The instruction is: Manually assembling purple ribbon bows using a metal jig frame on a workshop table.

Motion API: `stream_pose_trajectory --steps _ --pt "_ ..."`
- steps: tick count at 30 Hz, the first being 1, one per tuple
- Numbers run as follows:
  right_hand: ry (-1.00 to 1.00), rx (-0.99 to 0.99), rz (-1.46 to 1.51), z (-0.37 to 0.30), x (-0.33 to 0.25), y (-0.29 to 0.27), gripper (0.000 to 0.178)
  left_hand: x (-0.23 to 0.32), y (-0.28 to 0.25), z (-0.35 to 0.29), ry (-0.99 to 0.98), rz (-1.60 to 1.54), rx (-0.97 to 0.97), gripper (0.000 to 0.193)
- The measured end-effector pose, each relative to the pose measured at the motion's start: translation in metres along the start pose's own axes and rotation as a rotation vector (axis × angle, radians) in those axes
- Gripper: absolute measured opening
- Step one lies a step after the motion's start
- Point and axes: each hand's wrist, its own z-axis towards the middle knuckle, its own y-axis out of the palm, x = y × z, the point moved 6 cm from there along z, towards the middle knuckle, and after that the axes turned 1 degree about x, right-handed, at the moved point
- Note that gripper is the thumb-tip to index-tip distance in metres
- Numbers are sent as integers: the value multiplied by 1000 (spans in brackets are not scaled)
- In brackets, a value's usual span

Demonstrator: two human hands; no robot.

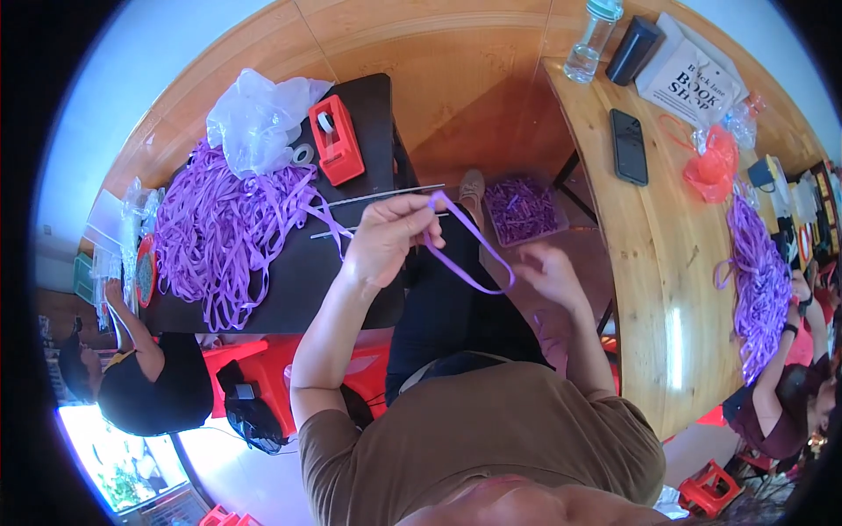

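A purple ribbon (460, 274) hangs in a loop from the left hand (386, 241), its end gripped between the fingers. Just right of the ribbon is the right hand (554, 279), fingers loosely curled; whether they touch or hold it, I cannot tell. Left of the ribbon, a dark tabletop (370, 110) bears a purple heap (224, 228), a white bag (254, 127) and a red tape dispenser (342, 158). Beyond the ribbon, a bin (528, 239) holds purple pieces (522, 206). Well right of the ribbon, a wooden tabletop (658, 254) carries a phone (628, 147) and a purple bundle (756, 272).
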Motion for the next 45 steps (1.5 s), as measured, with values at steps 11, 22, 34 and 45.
stream_pose_trajectory --steps 11,22,34,45 --pt "-819 8 242 42 -159 -22 22 -17 29 -24 -159 109 -141 16" --pt "-910 70 126 28 -169 -22 16 -10 29 -27 -64 428 -241 16" --pt "-703 83 321 33 -157 -16 12 15 61 -51 941 1323 -45 11" --pt "-607 84 409 35 -157 -15 11 23 50 -41 581 1012 76 12"
